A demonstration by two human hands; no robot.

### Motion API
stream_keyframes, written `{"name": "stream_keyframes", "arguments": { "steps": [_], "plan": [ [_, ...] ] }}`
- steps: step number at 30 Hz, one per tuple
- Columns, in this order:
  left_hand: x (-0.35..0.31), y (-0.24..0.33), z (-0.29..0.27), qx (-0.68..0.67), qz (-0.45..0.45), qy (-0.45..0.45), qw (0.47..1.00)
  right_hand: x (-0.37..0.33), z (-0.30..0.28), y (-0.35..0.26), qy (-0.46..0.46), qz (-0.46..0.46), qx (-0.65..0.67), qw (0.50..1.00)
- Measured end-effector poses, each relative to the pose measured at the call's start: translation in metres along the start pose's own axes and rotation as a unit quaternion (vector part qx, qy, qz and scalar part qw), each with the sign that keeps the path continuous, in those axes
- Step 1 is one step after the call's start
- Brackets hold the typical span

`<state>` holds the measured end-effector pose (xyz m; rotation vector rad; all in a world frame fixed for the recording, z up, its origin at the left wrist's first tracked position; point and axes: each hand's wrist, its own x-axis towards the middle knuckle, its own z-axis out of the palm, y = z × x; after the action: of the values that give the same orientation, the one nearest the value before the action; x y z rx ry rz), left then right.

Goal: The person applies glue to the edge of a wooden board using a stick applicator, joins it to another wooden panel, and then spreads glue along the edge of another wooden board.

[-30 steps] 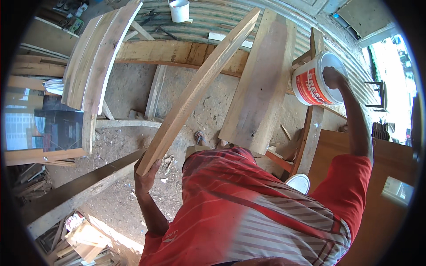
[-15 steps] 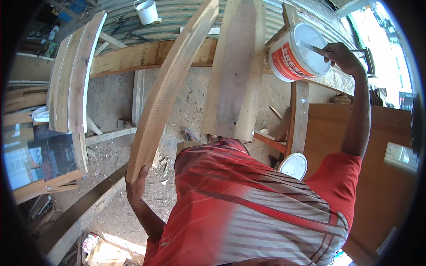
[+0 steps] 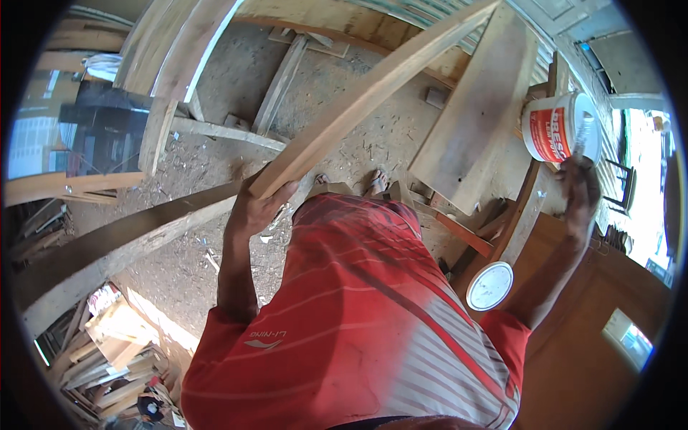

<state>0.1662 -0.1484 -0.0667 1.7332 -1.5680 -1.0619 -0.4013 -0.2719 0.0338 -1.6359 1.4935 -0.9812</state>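
Note:
My left hand (image 3: 261, 206) is closed round the near end of a long, narrow wooden board (image 3: 380, 93), which slants away to the upper right. My right hand (image 3: 579, 185) grips a flat, narrow stick-like tool (image 3: 581, 137) at the mouth of a white bucket (image 3: 536, 129) with a red label. Whitish stuff seems to coat the tool; its exact kind is unclear. Between the two hands, a wide plank (image 3: 476, 115) with a darker middle lies lengthwise on the bench frame, beside the bucket.
A round white lid (image 3: 490, 286) lies right of my body, near a large brown panel (image 3: 566, 315). Thick timber (image 3: 129, 247) crosses at left, with joined boards (image 3: 168, 57) beyond. Scrap wood (image 3: 115, 373) is piled at lower left. Shavings litter the floor.
The view has swung, so the bench and bucket sit further right. The narrow board slants more to the right, its end still in my left hand. The tool has turned more upright at the bucket.

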Motion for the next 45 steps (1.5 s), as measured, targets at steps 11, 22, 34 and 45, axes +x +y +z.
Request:
{"name": "stream_keyframes", "arguments": {
  "steps": [11, 22, 34, 45],
  "plan": [
    [0.017, -0.007, -0.018, -0.154, 0.044, -0.017, 0.987, -0.053, 0.276, -0.109, -0.137, 0.015, 0.123, 0.983],
    [0.035, -0.013, -0.031, -0.211, 0.144, -0.042, 0.966, -0.076, 0.334, -0.167, -0.043, -0.159, -0.159, 0.973],
    [0.038, -0.019, -0.033, -0.189, 0.17, -0.051, 0.966, -0.103, 0.345, -0.195, -0.07, -0.18, -0.27, 0.943],
    [0.052, -0.042, -0.031, -0.153, 0.182, -0.081, 0.968, -0.101, 0.345, -0.183, -0.104, -0.237, -0.22, 0.941]
  ]
}}
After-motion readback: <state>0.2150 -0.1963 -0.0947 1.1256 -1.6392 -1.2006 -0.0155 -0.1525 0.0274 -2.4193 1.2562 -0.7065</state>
